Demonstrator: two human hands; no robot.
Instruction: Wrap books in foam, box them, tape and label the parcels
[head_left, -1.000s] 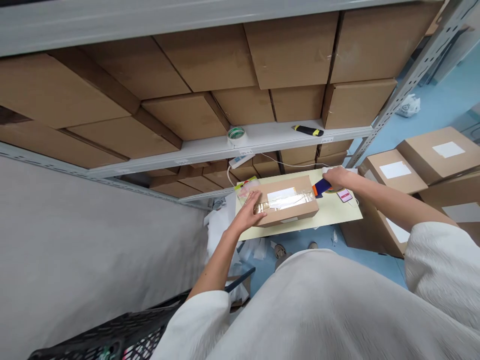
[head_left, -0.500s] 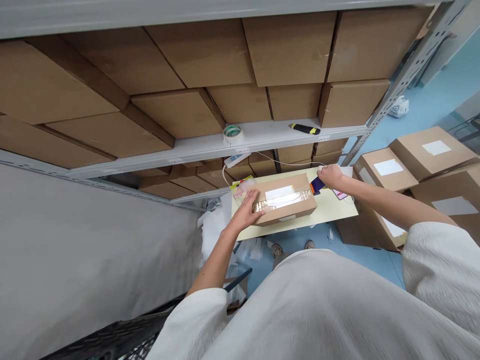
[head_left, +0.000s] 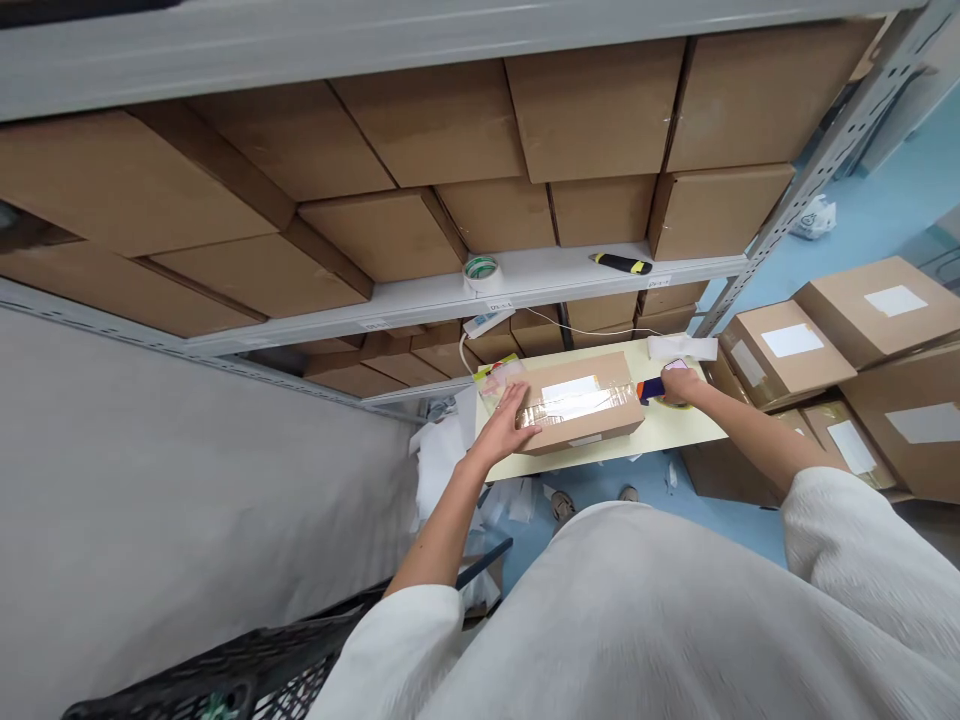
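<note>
A cardboard box (head_left: 600,437) with a white label (head_left: 574,390) and shiny clear tape along its top lies on a pale yellow board (head_left: 697,428). My left hand (head_left: 506,428) rests on the box's left end, fingers stretched out over the top and thumb apart toward the near side. Just beyond the right end of the box, my right hand (head_left: 681,383) is closed round a tape dispenser (head_left: 651,389), dark blue with an orange front that sits close to the box. Part of the dispenser is hidden by the hand.
Behind the board stands a grey shelf (head_left: 555,275) packed with cardboard boxes (head_left: 420,120); a tape roll (head_left: 481,270) and a black-yellow utility knife (head_left: 622,263) lie on it. Labelled boxes (head_left: 885,310) are stacked at right. A black crate (head_left: 262,665) is at lower left, white wrapping (head_left: 439,460) nearby.
My right hand and the tape dispenser have come lower and nearer to me at the box's right end, the dispenser now lying flatter. My left hand stays on the box. The view has shifted slightly.
</note>
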